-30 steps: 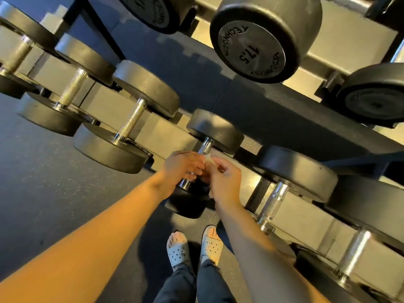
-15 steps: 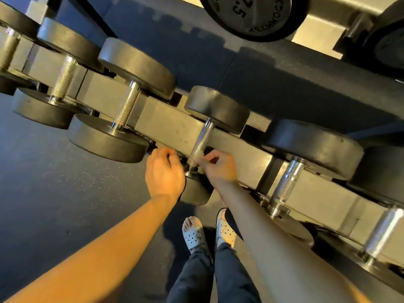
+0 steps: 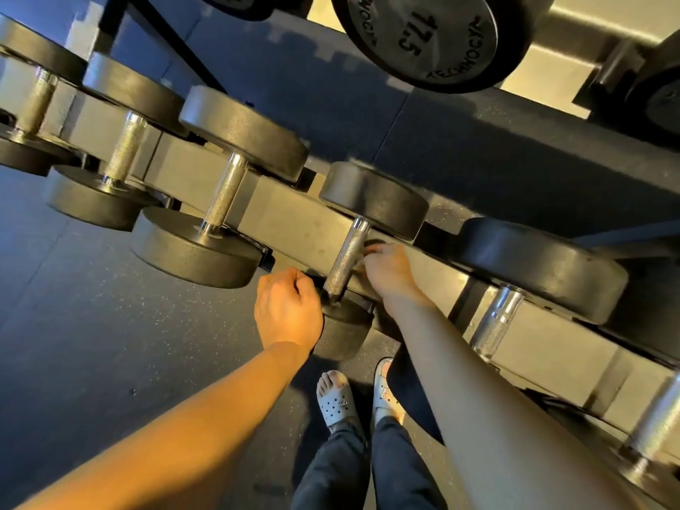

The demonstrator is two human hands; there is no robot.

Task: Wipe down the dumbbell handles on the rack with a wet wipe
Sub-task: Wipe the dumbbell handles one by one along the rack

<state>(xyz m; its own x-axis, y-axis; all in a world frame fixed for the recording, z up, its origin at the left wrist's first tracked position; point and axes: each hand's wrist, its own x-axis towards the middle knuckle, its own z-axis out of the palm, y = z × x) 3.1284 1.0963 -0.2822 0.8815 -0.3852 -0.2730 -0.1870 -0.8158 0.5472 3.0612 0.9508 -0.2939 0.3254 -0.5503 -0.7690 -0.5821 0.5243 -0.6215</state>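
grey rack (image 3: 294,222) cradling black dumbbells (image 3: 243,141), chrome handles (image 3: 346,259)

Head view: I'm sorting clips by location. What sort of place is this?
Probably a gym's free-weights area: dumbbells lined up on a tiered rack, one dumbbell head stamped 17.5, and speckled rubber floor.

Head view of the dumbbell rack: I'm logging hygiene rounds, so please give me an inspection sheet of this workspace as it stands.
Surface: grey rack shelf, dumbbells lying across it in a row.
Job's things: small dumbbell's knurled handle bare between the hands; wet wipe not discernible.
Clutter: nothing seen.
Hands: left hand curled beside the near head; right hand close at the handle's right side, fingers blurred, contact unclear.
Cables: nothing seen.
Surroundings: dark speckled floor; 17.5 dumbbell on the tier above; sandalled feet below.
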